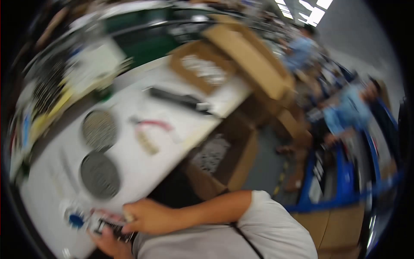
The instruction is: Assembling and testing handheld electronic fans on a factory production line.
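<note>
My left hand [109, 243] is closed around a small black and silver part [113, 226] at the table's near edge. Over the same part, my right hand [150, 216] has its fingers curled together; motion blur hides what they pinch. Just left of the hands is a clear round container with a blue centre [76, 220]. Beyond it stand a round dish of grey contents [100, 175] and another round dish full of small beige-grey pieces [99, 129]. Farther right lies a red-handled hand tool, perhaps pliers [155, 124], near a short tan piece [147, 143].
A long black tool [179, 99] lies toward the table's far end, before a cardboard box of white parts [202, 71]. An open carton [241, 157] stands below the table's right edge. Two people in blue shirts [347, 110] are at the right, beside blue racks [336, 200].
</note>
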A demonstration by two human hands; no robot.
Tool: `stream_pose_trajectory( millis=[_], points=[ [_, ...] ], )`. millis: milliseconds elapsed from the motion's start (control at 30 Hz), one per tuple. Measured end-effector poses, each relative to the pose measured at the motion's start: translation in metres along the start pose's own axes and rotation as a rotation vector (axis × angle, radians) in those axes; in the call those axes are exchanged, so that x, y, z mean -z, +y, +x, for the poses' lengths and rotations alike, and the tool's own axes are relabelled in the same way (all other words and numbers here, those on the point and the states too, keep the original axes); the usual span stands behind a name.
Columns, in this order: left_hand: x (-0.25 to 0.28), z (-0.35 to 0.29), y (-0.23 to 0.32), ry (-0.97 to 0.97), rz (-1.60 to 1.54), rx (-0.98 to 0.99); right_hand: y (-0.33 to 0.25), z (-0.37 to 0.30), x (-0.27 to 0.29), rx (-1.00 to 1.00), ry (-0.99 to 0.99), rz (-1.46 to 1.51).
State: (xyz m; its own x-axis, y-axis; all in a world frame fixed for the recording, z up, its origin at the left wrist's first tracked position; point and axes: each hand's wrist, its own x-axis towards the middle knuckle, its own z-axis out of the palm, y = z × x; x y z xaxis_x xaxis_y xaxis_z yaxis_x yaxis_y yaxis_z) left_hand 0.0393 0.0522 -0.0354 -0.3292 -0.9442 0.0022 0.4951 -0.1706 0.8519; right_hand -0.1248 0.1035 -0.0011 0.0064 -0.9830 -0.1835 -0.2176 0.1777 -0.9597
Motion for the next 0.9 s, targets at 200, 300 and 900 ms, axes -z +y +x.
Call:
stream_pose_trajectory(
  millis=[200, 300, 900],
  points=[
    [-0.038, 0.023, 0.011, -0.45, -0.051, 0.263, -0.015, -0.041, 0.026, 0.014, 0.069, 0.078],
    [-0.064, 0.02, 0.01, -0.501, -0.105, 0.169, -0.017, -0.053, 0.029, -0.1, -0.057, 0.289],
    [-0.081, -0.013, 0.017, -0.336, -0.327, 0.275, -0.024, -0.086, 0.008, 0.226, 0.181, 0.272]
  ],
)
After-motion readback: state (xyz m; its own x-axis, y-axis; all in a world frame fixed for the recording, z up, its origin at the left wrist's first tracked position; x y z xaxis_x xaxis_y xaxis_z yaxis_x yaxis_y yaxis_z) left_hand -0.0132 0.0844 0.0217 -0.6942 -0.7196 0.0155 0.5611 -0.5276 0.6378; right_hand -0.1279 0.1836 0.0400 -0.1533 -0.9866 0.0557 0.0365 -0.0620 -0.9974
